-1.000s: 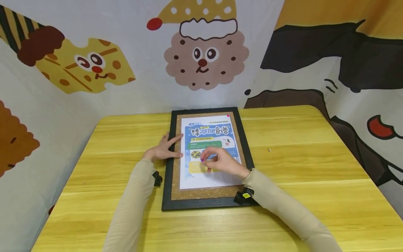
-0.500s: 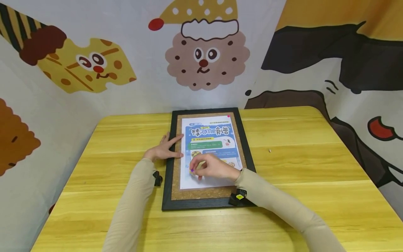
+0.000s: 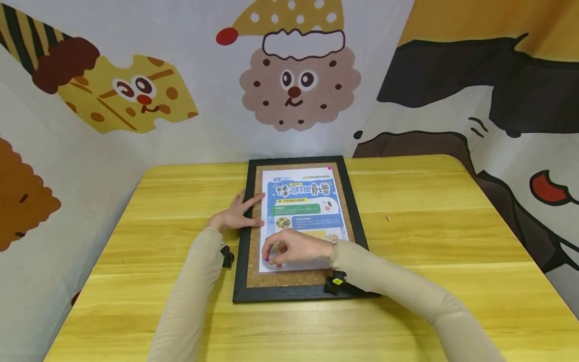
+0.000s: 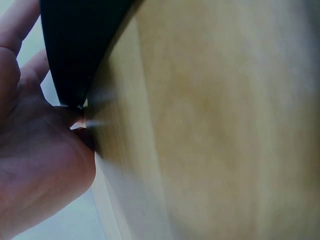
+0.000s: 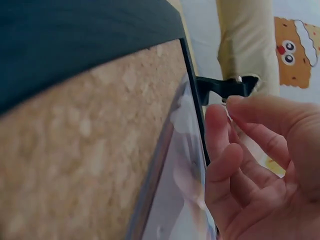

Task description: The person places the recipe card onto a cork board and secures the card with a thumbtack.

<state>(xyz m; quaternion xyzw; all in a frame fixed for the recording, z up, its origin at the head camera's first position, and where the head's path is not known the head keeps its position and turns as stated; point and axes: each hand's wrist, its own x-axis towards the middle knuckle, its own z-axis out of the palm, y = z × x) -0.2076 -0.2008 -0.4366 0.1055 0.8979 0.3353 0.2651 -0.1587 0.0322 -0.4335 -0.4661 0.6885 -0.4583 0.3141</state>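
Observation:
A printed sheet (image 3: 298, 177) lies on a cork board (image 3: 289, 279) with a black frame (image 3: 289, 293). My right hand (image 3: 296, 247) pinches a small purple push pin (image 3: 267, 260) over the sheet's lower left part. In the right wrist view, thumb and index finger of the right hand (image 5: 260, 165) meet, but the pin is hard to make out. My left hand (image 3: 230, 217) lies spread across the frame's left side, its thumb and index fingertips at the sheet's edge. A pink pin (image 3: 329, 168) sits at the sheet's top right corner.
The board lies on a yellow wood-grain table (image 3: 429, 201), near its back edge. A tiny whitish piece (image 3: 388, 218) is on the table right of the board. Behind stands a cloth backdrop (image 3: 217, 110) with cartoon figures.
My right hand has moved down and left over the sheet with the purple push pin, from its middle to its lower left. The left hand has stayed in place.

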